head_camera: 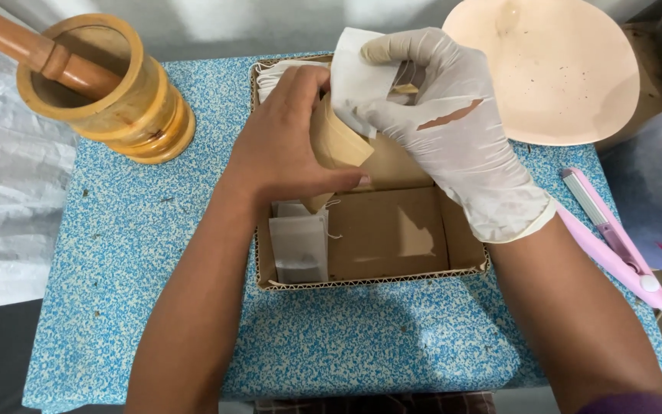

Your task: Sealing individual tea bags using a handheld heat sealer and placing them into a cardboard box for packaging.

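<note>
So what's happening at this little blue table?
A person works over an open cardboard box. The bare left hand grips a small tan pouch, while the right hand, in a torn white glove, holds a white sachet at it. More sachets lie in the box.

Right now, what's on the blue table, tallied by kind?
Wooden mortar with pestle: 1
Cardboard box: 1
Pink dish: 1
Pink sealer tool: 1
Brown pouch, held by bare left hand: 1
White paper bag, held by gloved right hand: 1
Total: 6, not counting the white bags lying in the box.
</note>
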